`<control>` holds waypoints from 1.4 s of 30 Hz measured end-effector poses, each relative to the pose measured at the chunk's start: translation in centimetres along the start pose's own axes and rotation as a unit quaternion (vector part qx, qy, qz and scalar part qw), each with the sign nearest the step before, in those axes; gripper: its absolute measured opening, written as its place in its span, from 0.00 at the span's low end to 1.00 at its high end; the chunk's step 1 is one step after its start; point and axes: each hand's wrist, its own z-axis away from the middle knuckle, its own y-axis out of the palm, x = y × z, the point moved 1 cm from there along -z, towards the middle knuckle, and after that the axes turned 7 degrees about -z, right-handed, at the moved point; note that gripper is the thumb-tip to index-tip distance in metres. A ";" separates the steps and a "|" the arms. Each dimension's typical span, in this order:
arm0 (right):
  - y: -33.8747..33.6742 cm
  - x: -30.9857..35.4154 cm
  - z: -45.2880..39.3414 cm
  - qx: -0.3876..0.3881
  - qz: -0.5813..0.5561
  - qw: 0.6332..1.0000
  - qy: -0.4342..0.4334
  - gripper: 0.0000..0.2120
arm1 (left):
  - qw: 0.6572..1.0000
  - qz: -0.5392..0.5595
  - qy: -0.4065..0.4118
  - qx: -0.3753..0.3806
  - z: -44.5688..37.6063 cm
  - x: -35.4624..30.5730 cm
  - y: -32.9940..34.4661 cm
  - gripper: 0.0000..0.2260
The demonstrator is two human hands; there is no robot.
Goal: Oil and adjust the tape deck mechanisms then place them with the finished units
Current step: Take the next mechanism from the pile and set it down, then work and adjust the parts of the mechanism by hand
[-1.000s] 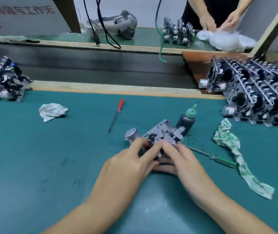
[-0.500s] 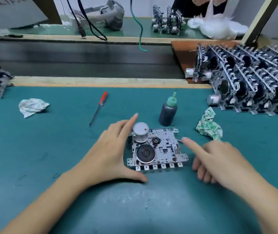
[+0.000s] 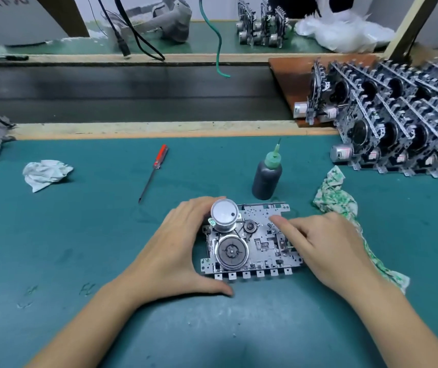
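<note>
One tape deck mechanism (image 3: 252, 241) flat on teal bench (image 3: 53, 248), stamped metal plate, round flywheel, shiny motor can. Left hand (image 3: 175, 251) cups left edge, grip wide. Right hand (image 3: 324, 245) half curled, forefinger on plate. Dark oil bottle (image 3: 266, 179) just behind, finished units (image 3: 398, 128) stacked far right.

One camera only, worn on my head, looking forward and steeply down over my forearms at the green table (image 3: 53, 261). It sits close: my hands fill the lower middle of the wide, edge-bent view, and the table's far edge lies near the top.
</note>
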 end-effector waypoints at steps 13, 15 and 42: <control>0.4 -0.5 0.2 -0.011 -0.040 0.998 -0.047 0.30 | 0.999 -0.024 -0.014 0.024 -0.2 0.2 -0.4 0.47; 0.4 -0.5 0.2 -0.008 -0.040 0.998 -0.046 0.29 | 0.999 -0.024 -0.014 0.025 -0.1 0.2 -0.5 0.47; 0.3 -0.9 -0.1 -0.071 -0.085 0.993 -0.031 0.27 | 0.998 -0.006 -0.020 0.051 -0.1 -0.1 -0.6 0.48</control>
